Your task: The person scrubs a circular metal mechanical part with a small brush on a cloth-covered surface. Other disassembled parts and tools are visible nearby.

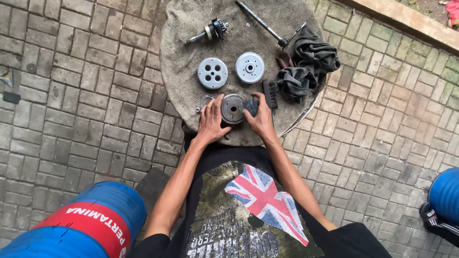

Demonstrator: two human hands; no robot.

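A round dark metal drum part with a centre hole lies on a burlap-covered round table. My left hand rests against its left edge, fingers spread on the part. My right hand grips a small dark grey cloth piece pressed to the part's right side. Two pale round metal discs lie just beyond: one with several holes, one with a centre hub.
A black brush, a crumpled black rubber tube, a long metal shaft and a geared shaft assembly lie on the table. A small ring part sits left of my hand. Blue drums stand at lower left and right. Paving bricks surround.
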